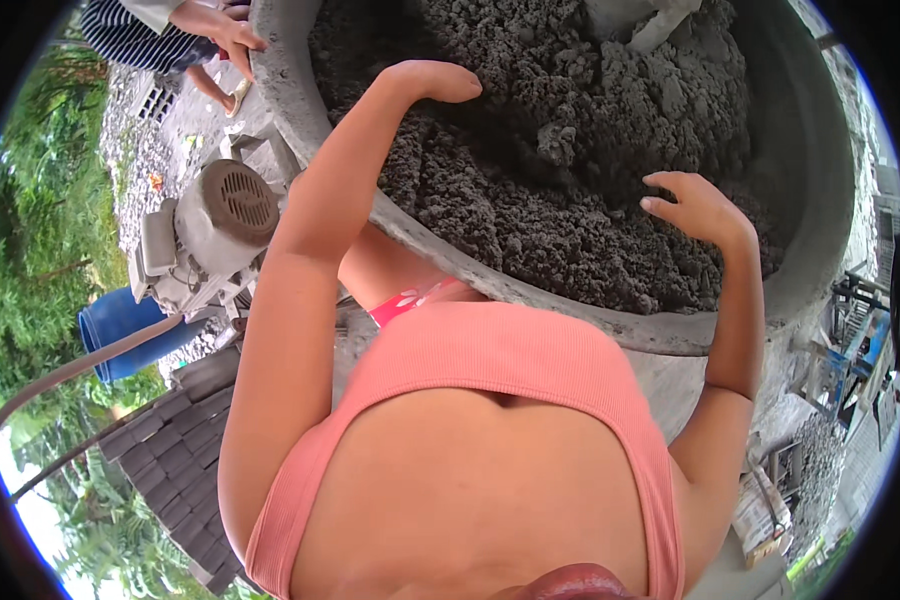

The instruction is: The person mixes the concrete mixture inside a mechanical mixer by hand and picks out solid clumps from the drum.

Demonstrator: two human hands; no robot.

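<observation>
A wide round mixing drum (pixel 610 325) with a thick grey rim is in front of me, with damp, crumbly grey cement-like mix (pixel 590 240) inside. Over its left part, my left hand (pixel 435 82) reaches in with the fingers straight and close together, the back of the hand toward me; nothing shows in it. My right hand (pixel 698 207) hovers above the right side of the mix, thumb and fingers apart, holding nothing visible. Between the two hands lies or hangs a rough lump of mix (pixel 557 145); I cannot tell if it touches the rest.
A mix-coated metal arm (pixel 660 25) stands in the drum's far part. Left of the drum is a dusty motor (pixel 232 205), with a blue barrel (pixel 135 335) and stacked grey blocks (pixel 175 450) nearer me. Another person's hand (pixel 235 40) is by the rim at the upper left.
</observation>
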